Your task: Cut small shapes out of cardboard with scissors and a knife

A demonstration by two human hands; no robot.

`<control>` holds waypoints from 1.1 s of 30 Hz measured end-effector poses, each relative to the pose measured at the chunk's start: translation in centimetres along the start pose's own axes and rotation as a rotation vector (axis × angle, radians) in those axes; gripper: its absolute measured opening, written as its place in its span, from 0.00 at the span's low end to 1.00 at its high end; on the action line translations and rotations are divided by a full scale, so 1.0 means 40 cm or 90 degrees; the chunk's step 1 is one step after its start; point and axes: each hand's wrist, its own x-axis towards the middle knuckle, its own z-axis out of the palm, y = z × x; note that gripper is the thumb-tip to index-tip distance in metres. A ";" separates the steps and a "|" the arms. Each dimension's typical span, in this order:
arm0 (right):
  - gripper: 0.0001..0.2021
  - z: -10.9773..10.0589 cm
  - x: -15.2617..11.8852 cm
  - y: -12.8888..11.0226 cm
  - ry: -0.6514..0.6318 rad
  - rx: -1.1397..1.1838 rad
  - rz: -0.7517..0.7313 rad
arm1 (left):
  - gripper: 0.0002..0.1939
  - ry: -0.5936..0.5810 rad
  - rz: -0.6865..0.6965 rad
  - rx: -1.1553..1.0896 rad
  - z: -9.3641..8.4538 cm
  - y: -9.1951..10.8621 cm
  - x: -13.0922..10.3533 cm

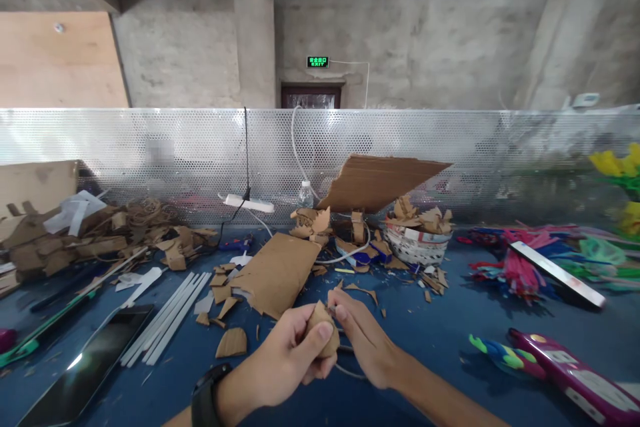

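Observation:
Near the front middle of the table, my left hand point(293, 350) is closed on a small piece of brown cardboard point(330, 341), with the thumb pressed over its face. My right hand point(364, 339) meets the cardboard's upper right edge, its thumb and forefinger pinched together. A small greyish tip shows at those fingers, too little to name. To the left of my hands lies a rounded cardboard cutout point(231, 343). Behind them is a large torn cardboard sheet point(283, 270) with scraps at its left side.
White glue sticks point(167, 320) and a black tablet point(95, 360) lie left. A paper-woven basket point(417, 243) of scraps stands behind, near a clear bottle point(305, 195). Rightward are a purple device point(575, 373) and colourful pipe cleaners point(525, 267). A perforated metal panel point(425, 140) borders the back.

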 end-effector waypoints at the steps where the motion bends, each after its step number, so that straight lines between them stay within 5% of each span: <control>1: 0.31 0.003 -0.003 -0.001 0.006 0.004 0.002 | 0.29 -0.005 0.002 0.001 0.001 -0.002 0.000; 17: 0.36 0.025 -0.022 0.021 0.026 0.024 0.072 | 0.30 -0.012 0.020 0.003 0.011 -0.003 0.003; 24: 0.32 0.010 0.001 0.015 -0.004 0.026 -0.005 | 0.30 0.013 0.019 -0.014 0.013 -0.010 0.008; 33: 0.34 0.014 -0.009 0.000 0.013 0.053 0.045 | 0.29 -0.015 0.017 -0.024 0.011 -0.007 0.008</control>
